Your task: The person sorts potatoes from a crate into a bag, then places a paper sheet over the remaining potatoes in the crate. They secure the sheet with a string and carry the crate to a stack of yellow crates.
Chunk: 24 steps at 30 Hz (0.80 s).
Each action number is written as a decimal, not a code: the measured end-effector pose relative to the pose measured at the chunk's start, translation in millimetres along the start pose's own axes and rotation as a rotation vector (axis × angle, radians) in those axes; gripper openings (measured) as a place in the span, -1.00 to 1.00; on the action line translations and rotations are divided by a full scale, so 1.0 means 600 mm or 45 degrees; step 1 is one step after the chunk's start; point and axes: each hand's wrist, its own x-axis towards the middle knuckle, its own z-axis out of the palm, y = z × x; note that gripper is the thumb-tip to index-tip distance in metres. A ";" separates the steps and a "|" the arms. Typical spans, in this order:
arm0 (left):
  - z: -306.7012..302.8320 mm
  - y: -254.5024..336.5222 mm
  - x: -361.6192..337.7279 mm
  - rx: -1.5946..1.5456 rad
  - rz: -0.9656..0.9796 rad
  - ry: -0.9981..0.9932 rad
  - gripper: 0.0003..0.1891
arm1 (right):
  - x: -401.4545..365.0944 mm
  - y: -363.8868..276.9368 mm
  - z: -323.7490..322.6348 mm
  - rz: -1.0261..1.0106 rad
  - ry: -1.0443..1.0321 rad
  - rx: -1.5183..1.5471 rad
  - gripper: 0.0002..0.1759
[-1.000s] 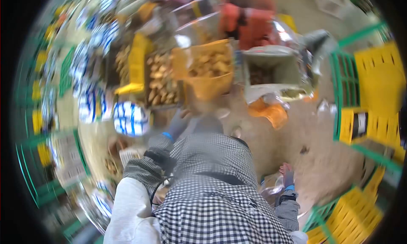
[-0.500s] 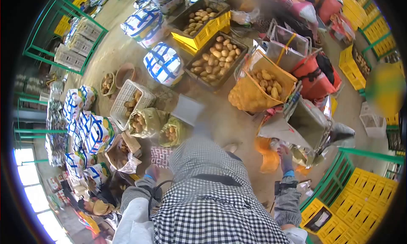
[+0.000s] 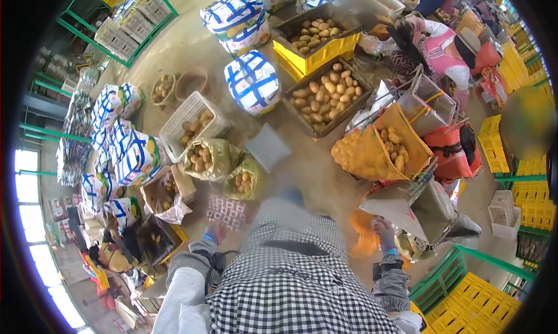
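My left hand (image 3: pixel 217 232) hangs low at my left side, beside a pink-and-white patterned mat or stool top (image 3: pixel 227 212). It is small and blurred, so its fingers are hard to make out. On the other side, my right hand (image 3: pixel 385 235) hangs with its fingers loosely apart and no held thing visible. An orange mesh bundle (image 3: pixel 362 234) lies just left of that hand in the view. A grey sack stretched on a frame (image 3: pixel 429 212) stands beyond it. My checked apron (image 3: pixel 285 276) hides part of the floor.
Ahead are dark crates of potatoes (image 3: pixel 325 96), an orange mesh bag of potatoes (image 3: pixel 378 151) and a grey square board (image 3: pixel 267 147). Leftward stand a white basket (image 3: pixel 195 125) and green sacks of potatoes (image 3: pixel 212 160). A co-worker (image 3: pixel 447 52) bends at upper right; green rails (image 3: pixel 494 263) stand nearby.
The view has turned: the crates and mesh bag have shifted right and downward, and more of the co-worker shows. My right hand appears slightly lower; both hands still hang at my sides.
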 end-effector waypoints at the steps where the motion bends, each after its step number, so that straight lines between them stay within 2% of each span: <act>1: 0.003 0.026 0.011 -0.010 -0.053 0.000 -0.79 | 0.005 0.002 0.000 -0.040 0.022 0.007 -0.65; 2: 0.000 0.049 0.020 -0.001 0.015 -0.085 -0.82 | 0.002 0.002 0.006 -0.040 0.036 0.026 -0.65; 4: -0.008 0.119 0.055 -0.022 0.166 -0.251 -0.86 | 0.006 -0.014 0.015 0.201 -0.048 0.109 -0.64; 6: -0.034 0.153 0.148 -0.352 0.445 -0.773 -0.85 | 0.017 -0.045 0.029 0.453 -0.140 0.169 -0.63; 8: 0.034 0.219 -0.003 -0.160 0.738 -0.282 -0.78 | -0.006 -0.066 0.053 0.745 -0.223 0.227 -0.62; 11: 0.040 0.236 -0.031 -0.236 0.678 -0.251 -0.69 | 0.038 -0.119 0.087 0.800 -0.306 0.123 -0.63; 14: 0.036 0.198 0.009 -0.234 0.669 -0.269 -0.70 | 0.107 -0.196 0.100 0.785 -0.403 -0.112 -0.66; 15: 0.039 0.176 0.035 -0.202 0.706 -0.169 -0.71 | 0.140 -0.238 0.113 0.775 -0.447 -0.216 -0.68; 17: 0.021 0.113 0.087 0.061 1.103 -0.050 -0.72 | 0.209 -0.312 0.140 0.508 -0.480 -0.467 -0.68; 18: 0.022 0.089 0.097 -0.257 0.812 -0.093 -0.76 | 0.244 -0.349 0.160 0.374 -0.501 -0.588 -0.68; 19: 0.033 0.092 0.059 -0.613 0.532 -0.074 -0.79 | 0.277 -0.378 0.181 0.197 -0.549 -0.692 -0.67; 21: 0.033 0.037 0.050 -0.670 0.462 0.103 -0.77 | 0.345 -0.424 0.231 -0.153 -0.653 -0.887 -0.64; 23: 0.023 -0.019 0.043 -0.670 0.276 0.210 -0.83 | 0.413 -0.454 0.306 -0.501 -0.767 -1.047 -0.62; 24: 0.016 -0.067 0.054 -0.692 0.210 0.258 -0.84 | 0.444 -0.476 0.369 -0.468 -0.808 -1.018 -0.61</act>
